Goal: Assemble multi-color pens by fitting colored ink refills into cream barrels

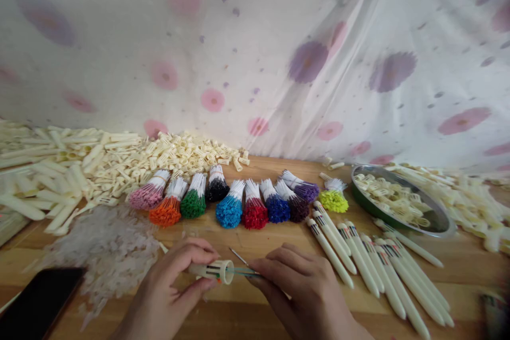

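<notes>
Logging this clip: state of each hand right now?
Left hand: closed around a cream slotted pen part.
Right hand: closed on thin rods, at least one blue-green.

Left hand (181,279) at 7 o'clock covers the slotted barrel's (219,271) back end; right hand (300,281) at 5 hides one end of the thin blue rods (241,271), other tips lost inside the barrel. Cream heap (48,180) at 9 runs off-frame, black slab (37,303) at 8 cropped. Pale heap (476,220) at 3 blurred, cropped; dark object (495,314) at 4 cropped, unreadable.
</notes>
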The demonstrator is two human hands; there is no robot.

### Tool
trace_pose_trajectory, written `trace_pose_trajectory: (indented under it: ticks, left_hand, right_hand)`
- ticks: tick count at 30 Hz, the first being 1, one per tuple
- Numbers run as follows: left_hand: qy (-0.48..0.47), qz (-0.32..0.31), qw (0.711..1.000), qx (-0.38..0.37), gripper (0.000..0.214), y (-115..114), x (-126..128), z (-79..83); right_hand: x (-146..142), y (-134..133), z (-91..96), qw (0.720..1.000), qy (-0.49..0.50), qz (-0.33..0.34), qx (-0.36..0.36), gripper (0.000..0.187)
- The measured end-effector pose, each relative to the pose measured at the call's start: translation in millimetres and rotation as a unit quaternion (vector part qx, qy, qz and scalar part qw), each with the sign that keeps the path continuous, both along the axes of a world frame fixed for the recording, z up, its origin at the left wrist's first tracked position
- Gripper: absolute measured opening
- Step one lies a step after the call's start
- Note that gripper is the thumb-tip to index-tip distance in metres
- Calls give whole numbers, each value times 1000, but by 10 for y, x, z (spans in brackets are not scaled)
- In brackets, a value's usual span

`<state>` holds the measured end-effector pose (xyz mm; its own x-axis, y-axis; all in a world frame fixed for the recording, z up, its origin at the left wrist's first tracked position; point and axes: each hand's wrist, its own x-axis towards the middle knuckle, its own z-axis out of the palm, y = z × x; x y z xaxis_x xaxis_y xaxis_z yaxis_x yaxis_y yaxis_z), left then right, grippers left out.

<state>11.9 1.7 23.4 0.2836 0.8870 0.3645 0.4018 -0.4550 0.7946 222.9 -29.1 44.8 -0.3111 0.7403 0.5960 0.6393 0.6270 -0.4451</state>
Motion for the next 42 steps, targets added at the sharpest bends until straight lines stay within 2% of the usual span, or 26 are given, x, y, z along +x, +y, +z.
trace_pose_trajectory:
  ticks: [6, 12, 18, 22, 26, 29, 32, 36, 38, 40, 42]
  left_hand:
    - [4, -29, 999, 41, 29, -12, 17, 14]
    - [1, -12, 999, 36, 26, 6, 27, 24]
    - [28, 16, 999, 22, 7, 124, -65, -176]
    - [49, 31, 998, -14, 19, 217, -94, -287]
    - [25, 54, 997, -52, 26, 259, -101, -274]
    - [8, 68, 993, -97, 26, 252, -106, -253]
    - [-5, 73, 987, -144, 24, 224, -96, -247]
    - [-18, 75, 984, -161, 19, 184, -60, -215]
    - [-12, 61, 986, -153, 17, 168, -47, -187]
    - [1, 53, 988, -142, 18, 153, -43, -165]
    - [10, 53, 989, -140, 22, 133, -43, -158]
  right_hand:
    - [-21, 6, -44, 1000, 3, 24, 0, 10]
    - [-37, -8, -39, 1000, -16, 17, -9, 12]
    - [-167, 2, -251, 995, -6, -59, -82, 10]
    - [-207, 40, -357, 986, -30, -89, -140, 12]
    - [-87, 47, -313, 975, -37, -129, -179, 9]
    - [194, -23, -241, 951, -14, -212, -224, 9]
    - [618, -193, -207, 917, 12, -292, -271, 19]
    - [1113, -526, -315, 835, -55, -426, -345, 25]
    - [1218, -674, -443, 805, -54, -444, -390, 22]
    - [1222, -766, -582, 802, -33, -436, -406, 17]
    - [1157, -787, -682, 812, -11, -416, -410, 14]
